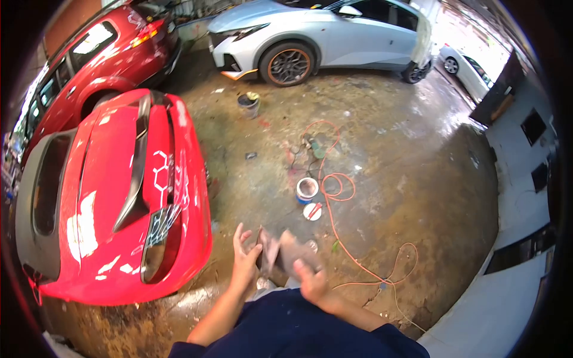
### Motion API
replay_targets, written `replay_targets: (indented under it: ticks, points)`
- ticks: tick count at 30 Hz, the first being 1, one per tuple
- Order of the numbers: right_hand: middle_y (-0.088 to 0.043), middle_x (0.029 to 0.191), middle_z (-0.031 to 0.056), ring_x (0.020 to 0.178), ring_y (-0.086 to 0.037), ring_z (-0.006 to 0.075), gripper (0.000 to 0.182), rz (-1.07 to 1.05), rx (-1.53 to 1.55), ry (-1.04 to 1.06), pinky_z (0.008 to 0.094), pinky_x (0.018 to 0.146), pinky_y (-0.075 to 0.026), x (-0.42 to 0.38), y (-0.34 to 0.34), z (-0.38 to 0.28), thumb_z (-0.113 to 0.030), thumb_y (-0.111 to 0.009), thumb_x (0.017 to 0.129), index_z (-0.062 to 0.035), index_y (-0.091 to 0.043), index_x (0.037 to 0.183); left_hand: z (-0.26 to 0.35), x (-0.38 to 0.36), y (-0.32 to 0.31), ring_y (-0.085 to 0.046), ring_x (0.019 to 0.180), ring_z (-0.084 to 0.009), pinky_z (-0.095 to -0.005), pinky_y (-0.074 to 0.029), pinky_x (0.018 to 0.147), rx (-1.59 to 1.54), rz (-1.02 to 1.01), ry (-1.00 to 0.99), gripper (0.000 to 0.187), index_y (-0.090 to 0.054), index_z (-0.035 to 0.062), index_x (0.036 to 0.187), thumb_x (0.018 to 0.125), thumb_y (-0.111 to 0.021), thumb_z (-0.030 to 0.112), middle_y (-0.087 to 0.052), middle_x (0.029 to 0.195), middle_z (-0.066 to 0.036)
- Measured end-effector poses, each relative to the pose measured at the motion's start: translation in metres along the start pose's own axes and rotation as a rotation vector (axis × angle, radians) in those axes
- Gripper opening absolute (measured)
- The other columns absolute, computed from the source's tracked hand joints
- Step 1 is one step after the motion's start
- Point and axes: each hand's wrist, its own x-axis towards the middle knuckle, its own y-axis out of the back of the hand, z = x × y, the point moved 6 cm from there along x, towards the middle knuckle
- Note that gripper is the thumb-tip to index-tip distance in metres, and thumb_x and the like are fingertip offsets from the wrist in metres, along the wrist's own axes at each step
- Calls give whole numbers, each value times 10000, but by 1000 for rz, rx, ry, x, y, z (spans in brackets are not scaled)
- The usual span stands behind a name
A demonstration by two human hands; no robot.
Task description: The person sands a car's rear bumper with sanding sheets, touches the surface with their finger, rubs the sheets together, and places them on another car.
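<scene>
My left hand (243, 258) pinches one side of a grey-brown sheet (270, 249) that looks like sandpaper, its thumb along the edge and its other fingers partly spread. On the other side, my right hand (313, 283) grips a wider, darker piece (293, 255) with the thumb pressed on top. Both pieces are held up in front of my waist and slightly blurred; they come together near the middle, and I cannot tell whether they are one folded sheet or two.
A red car (113, 197) stands close on my left. Ahead on the wet floor are a paint tub (307, 190), a white lid (312, 212), a dark bucket (248, 106) and a looping orange hose (334, 230). A silver-blue car (334, 42) is farther back; a wall (519, 197) runs along the right.
</scene>
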Motion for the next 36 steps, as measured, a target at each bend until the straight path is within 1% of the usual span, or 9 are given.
replay_targets:
  ticks: [7,9,11,15,19,22,28,32,36]
  points:
    - [-632,1298,181,1223,-605,310,388,-125,-236,114,371,1016,-480,27,3,-10,-42,-554,958,1,-573,1343,-4,-13,-41,-399,1382,-231,-378,-293,1170,224,-689,-184,675,-169,33,1578,1000,-486,179,-347,1543,-133]
    - [-630,1304,170,1215,-610,315,403,-274,-477,451,390,1003,-501,16,-11,-34,-36,-577,928,-16,-585,1330,-12,-4,-38,-408,1371,-215,-374,-297,1167,563,-869,-30,726,-164,41,1583,975,-542,157,-380,1524,-139]
    - [-635,1300,149,1186,-624,329,442,-446,-621,698,425,974,-534,-3,-35,-62,-40,-622,861,-41,-602,1303,-13,-1,-40,-426,1356,-209,-379,-309,1160,692,-872,7,739,-197,38,1568,948,-587,135,-418,1499,-137]
    - [-628,1300,176,1185,-628,353,480,-178,-733,572,444,974,-531,33,1,-22,-30,-654,816,-26,-598,1293,8,-16,-59,-481,1320,-219,-405,-351,1138,503,-560,-159,686,-342,12,1494,886,-651,91,-501,1441,-120]
    - [-636,1295,162,1174,-637,332,474,-314,-787,681,414,941,-540,9,-21,-37,-28,-668,819,-36,-608,1290,3,-12,-58,-549,1209,-210,-351,-416,1069,464,-575,-130,723,-307,41,1499,855,-632,-11,-594,1293,-105]
    - [-635,1301,145,1155,-647,325,546,-166,-799,634,409,938,-545,18,-15,-29,-48,-724,752,-20,-609,1285,5,-16,-55,-553,1204,-214,-364,-426,1056,504,-556,-199,458,-550,14,1312,862,-639,8,-609,1261,-89]
    - [-619,1319,146,1175,-619,328,530,-201,-700,532,417,954,-527,9,-30,-34,-66,-684,811,-46,-578,1330,1,-11,-48,-522,1259,-213,-350,-414,1073,454,-536,-139,705,-377,15,1483,832,-646,-9,-552,1352,-130]
    - [-649,1241,185,1108,-634,368,381,102,-849,374,412,917,-529,43,8,14,-133,-586,939,-28,-593,1306,-6,-22,-50,-477,1338,-220,-340,-360,1121,471,-616,-145,771,-312,10,1537,819,-590,-36,-501,1445,-148]
    - [-720,1062,167,992,-689,236,313,281,-385,-183,348,871,-522,72,65,17,-202,-626,953,12,-661,1178,-12,-34,-36,-453,1357,-205,-312,-321,1134,476,-662,-27,742,-258,8,1563,872,-524,-44,-502,1459,-152]
